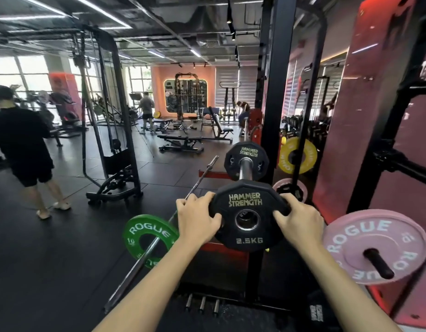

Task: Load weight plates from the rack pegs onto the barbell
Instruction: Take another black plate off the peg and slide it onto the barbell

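both hands [197, 219] [300, 222] around plate [248, 200] edges

Both bare forearms reach forward from the near edge of the view, angled inward toward each other. The left hand [197, 220] sits at the left, its back turned up, fingers spread and curled over the left rim of a black plate [249, 215], the thumb low on the near side. The right hand [299, 222] mirrors it at the right, fingers bent over the rim and fingertips pressed on the plate's face. Both wrists look roughly straight, though the wide lens bends them somewhat.
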Available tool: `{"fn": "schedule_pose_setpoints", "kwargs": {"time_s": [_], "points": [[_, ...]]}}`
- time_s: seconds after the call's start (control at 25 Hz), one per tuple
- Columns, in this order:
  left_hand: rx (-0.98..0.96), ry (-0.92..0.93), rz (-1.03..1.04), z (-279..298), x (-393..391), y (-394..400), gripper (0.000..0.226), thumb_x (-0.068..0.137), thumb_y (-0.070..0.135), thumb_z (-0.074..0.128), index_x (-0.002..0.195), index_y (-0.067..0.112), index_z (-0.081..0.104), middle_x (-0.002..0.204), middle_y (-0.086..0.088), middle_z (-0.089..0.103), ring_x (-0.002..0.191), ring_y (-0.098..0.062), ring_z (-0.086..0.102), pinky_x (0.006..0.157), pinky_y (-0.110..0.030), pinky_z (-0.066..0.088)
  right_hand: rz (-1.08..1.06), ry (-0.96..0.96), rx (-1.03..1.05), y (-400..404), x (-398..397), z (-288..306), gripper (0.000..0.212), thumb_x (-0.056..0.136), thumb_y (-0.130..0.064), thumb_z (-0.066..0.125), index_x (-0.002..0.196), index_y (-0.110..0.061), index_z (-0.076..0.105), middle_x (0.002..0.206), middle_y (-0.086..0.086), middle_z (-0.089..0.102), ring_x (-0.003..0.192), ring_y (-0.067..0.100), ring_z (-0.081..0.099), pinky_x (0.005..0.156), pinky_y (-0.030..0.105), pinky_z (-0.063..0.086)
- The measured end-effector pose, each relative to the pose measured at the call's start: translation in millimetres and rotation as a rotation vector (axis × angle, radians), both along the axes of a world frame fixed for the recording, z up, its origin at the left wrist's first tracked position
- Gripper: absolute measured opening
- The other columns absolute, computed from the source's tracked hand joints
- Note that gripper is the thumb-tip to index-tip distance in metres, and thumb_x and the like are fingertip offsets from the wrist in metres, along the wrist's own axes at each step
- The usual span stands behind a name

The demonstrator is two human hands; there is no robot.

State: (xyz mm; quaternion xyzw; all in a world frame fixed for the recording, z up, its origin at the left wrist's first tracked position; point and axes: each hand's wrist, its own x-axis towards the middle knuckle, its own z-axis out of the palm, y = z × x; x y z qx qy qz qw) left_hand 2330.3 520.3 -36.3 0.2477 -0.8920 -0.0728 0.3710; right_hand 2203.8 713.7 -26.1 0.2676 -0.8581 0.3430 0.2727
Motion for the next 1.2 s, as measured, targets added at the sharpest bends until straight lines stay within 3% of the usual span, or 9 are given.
{"fn": "schedule_pose_setpoints", "kwargs": {"time_s": [0.24, 0.44, 0.84, 1.08, 1.2], "points": [[0.019, -0.018, -0.048, -10.0, -23.5, -23.2, 0.041, 0.076, 0.035, 0.059, 0.117, 0.028, 0.06, 0.084, 0.006, 0.063, 0.087, -0.021, 0.052, 0.087, -0.038, 0.032, -0.07, 0.022, -0.026, -18.2, -13.9, -12.0, 0.033, 0.072, -0.023, 0.074, 0.104, -0.021, 0.067, 0.075, 0.014, 0.07, 0.073, 0.042, 0.065, 0.06, 0.036, 0.039], [0.062, -0.039, -0.047, -12.9, -52.1, -42.7, 0.047, 0.08, 0.036, 0.057, 0.127, 0.034, 0.055, 0.1, 0.007, 0.069, 0.098, -0.021, 0.056, 0.091, -0.039, 0.032, -0.122, -0.022, 0.057, -35.1, -30.1, -15.1, 0.033, 0.078, -0.031, 0.067, 0.11, -0.023, 0.062, 0.087, 0.014, 0.07, 0.082, 0.041, 0.064, 0.063, 0.038, 0.042], [0.149, 0.025, -0.052, -29.1, -69.7, -46.3, 0.046, 0.087, 0.035, 0.055, 0.133, 0.033, 0.051, 0.101, 0.002, 0.066, 0.099, -0.024, 0.057, 0.089, -0.042, 0.034, -0.082, -0.03, 0.05, -39.7, -40.7, -19.8, 0.029, 0.085, -0.034, 0.061, 0.113, -0.026, 0.057, 0.087, 0.007, 0.069, 0.083, 0.039, 0.063, 0.063, 0.038, 0.042], [0.157, -0.045, -0.117, -29.8, -52.4, -45.6, 0.062, 0.085, 0.05, 0.052, 0.143, 0.034, 0.036, 0.121, 0.003, 0.06, 0.115, -0.023, 0.049, 0.098, -0.047, 0.035, 0.004, -0.025, 0.117, -24.3, -35.4, -23.2, 0.053, 0.087, -0.04, 0.059, 0.137, -0.034, 0.044, 0.101, 0.0, 0.066, 0.096, 0.027, 0.061, 0.072, 0.037, 0.047], [0.144, 0.008, -0.103, -31.9, -42.0, -41.5, 0.068, 0.082, 0.064, 0.051, 0.139, 0.029, 0.042, 0.126, 0.005, 0.056, 0.119, -0.02, 0.047, 0.1, -0.045, 0.035, -0.01, 0.012, 0.106, -16.0, -28.6, -25.7, 0.06, 0.085, -0.049, 0.061, 0.14, -0.029, 0.044, 0.101, -0.001, 0.06, 0.102, 0.024, 0.054, 0.077, 0.038, 0.048]]}}
